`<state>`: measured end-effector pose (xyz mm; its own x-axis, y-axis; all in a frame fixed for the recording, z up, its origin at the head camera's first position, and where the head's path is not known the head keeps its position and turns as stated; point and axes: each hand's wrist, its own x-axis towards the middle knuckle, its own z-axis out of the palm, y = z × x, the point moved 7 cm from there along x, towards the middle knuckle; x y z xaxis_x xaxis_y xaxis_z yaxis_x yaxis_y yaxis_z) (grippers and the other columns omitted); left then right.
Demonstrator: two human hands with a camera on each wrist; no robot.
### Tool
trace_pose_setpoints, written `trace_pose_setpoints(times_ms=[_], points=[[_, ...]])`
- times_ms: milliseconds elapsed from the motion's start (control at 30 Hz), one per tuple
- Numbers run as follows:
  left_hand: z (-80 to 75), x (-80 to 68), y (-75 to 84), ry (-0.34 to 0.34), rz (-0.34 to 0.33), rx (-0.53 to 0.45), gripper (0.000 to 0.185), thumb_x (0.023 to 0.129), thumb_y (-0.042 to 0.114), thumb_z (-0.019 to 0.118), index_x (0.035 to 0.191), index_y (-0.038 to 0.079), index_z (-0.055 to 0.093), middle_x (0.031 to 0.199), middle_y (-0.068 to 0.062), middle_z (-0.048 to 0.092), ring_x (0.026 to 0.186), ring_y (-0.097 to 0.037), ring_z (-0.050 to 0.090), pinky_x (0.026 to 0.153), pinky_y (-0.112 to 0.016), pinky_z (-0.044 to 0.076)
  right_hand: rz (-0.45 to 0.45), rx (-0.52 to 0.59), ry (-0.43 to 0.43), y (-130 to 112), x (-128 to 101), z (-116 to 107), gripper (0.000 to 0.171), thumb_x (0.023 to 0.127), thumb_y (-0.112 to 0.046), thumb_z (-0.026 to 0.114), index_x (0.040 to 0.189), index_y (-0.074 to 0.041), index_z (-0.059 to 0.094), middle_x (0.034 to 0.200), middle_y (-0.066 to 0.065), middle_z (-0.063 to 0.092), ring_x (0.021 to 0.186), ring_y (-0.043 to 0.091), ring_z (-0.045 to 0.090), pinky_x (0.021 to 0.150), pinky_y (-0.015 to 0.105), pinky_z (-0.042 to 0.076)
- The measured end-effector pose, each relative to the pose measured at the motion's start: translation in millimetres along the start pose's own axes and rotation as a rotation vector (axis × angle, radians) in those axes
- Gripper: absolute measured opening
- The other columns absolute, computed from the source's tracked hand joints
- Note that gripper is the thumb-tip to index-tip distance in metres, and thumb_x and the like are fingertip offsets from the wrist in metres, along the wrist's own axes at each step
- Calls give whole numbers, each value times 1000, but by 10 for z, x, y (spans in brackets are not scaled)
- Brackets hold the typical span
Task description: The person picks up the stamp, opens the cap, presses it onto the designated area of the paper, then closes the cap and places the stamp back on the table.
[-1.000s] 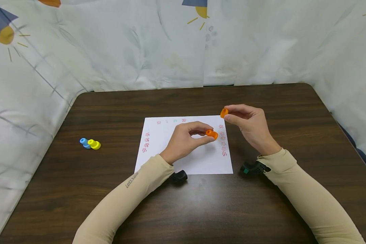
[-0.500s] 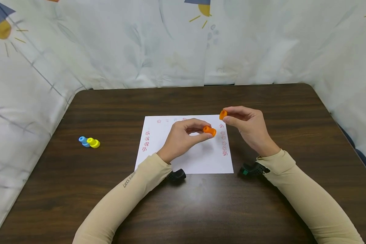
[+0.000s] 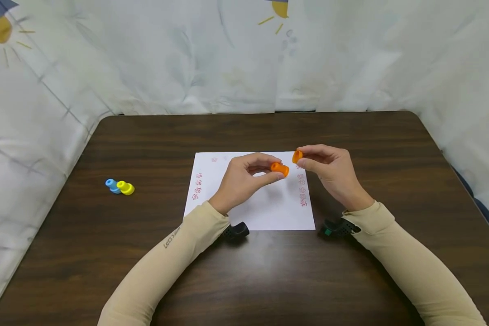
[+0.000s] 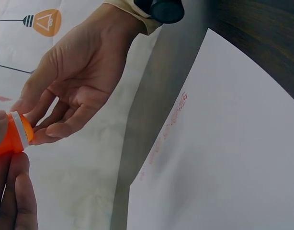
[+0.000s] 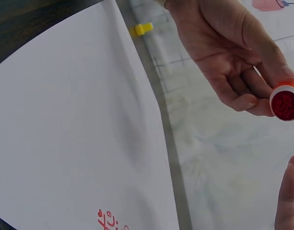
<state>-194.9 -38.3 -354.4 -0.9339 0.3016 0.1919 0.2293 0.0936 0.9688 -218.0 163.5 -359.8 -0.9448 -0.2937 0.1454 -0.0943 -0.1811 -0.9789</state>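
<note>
Blue (image 3: 112, 185) & yellow stamps (image 3: 126, 188) touching, table (image 3: 106, 253) left.

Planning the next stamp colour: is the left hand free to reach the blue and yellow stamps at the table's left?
Probably not yet: the left hand holds the orange stamp; bare table lies open toward the blue stamp and yellow stamp.

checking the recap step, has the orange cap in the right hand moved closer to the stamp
Yes. The orange cap has dropped toward the paper's top edge, nearer the stamp.
</note>
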Motion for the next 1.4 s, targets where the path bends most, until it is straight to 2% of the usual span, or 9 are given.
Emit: trace_pose_setpoints(times_ms=[267,567,800,1400], points=[[-44,-14,23,13,16,-38,23,86,12,85,109,11,79,107,-7,78,94,-18,74,98,-31,62,7,-27,-27,3,-29,37,29,90,5,75,118,0,75,108,0,78,98,14,74,91,24,63],[-99,-26,52,52,10,-87,26,85,7,84,110,6,77,110,-12,78,98,-18,76,98,-35,62,20,-18,-41,3,-58,85,28,88,7,76,114,-2,77,107,-1,78,96,14,74,88,24,64],[-92,-26,33,50,-16,-111,29,85,6,84,112,6,76,112,-13,78,99,-18,77,96,-31,63,24,-56,-59,1,-72,111,27,88,6,76,114,-3,77,108,-1,78,94,14,75,88,25,64],[-64,-28,16,59,-29,-135,29,84,3,84,112,3,76,112,-17,78,98,-17,78,95,-33,63,24,-136,-98,-7,-92,207,32,85,4,81,116,2,75,107,-1,78,91,14,76,81,26,65]])
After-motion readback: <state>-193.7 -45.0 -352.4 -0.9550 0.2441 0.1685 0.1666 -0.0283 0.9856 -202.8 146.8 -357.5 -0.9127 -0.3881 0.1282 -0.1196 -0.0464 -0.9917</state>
